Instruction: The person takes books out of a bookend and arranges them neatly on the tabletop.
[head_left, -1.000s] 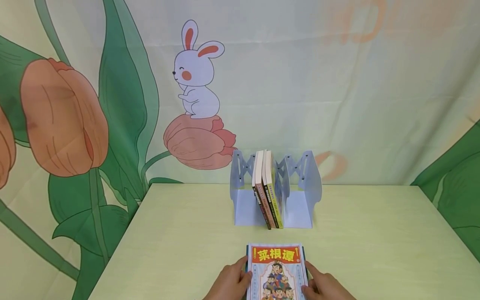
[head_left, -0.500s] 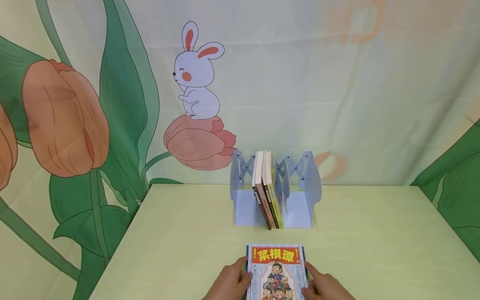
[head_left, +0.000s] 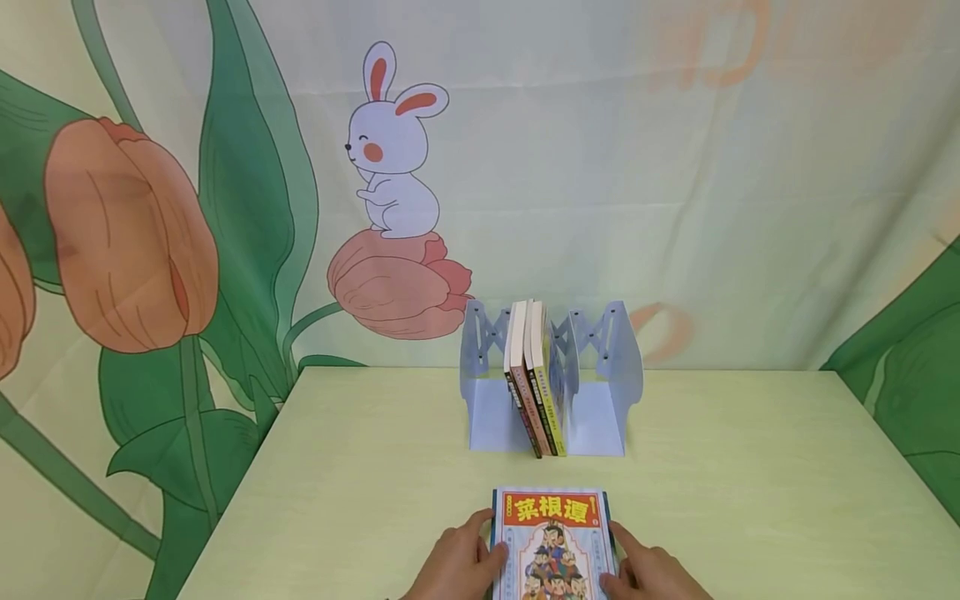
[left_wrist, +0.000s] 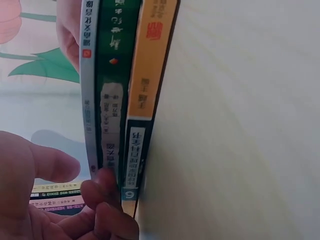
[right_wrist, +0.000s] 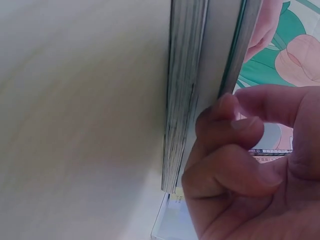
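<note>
A stack of three books lies at the front of the table, the top one a light-blue comic book (head_left: pixel 553 542) with a red and yellow title. In the left wrist view a thick green book (left_wrist: pixel 116 65) is in the middle and a book with an orange and dark spine (left_wrist: pixel 147 75) at the bottom. My left hand (head_left: pixel 463 560) grips the stack's left side, fingers at the spines, thumb by the top cover. My right hand (head_left: pixel 651 573) holds the opposite side, fingers curled against the page edges (right_wrist: pixel 182 95), thumb at the cover's edge.
Behind the stack stands a pale-blue adjustable bookend rack (head_left: pixel 626 367). Several books (head_left: pixel 536 383) lean in its left section against the middle divider. A curtain with a printed rabbit (head_left: pixel 393 167) and tulips hangs along the back edge of the pale-green table (head_left: pixel 360 467).
</note>
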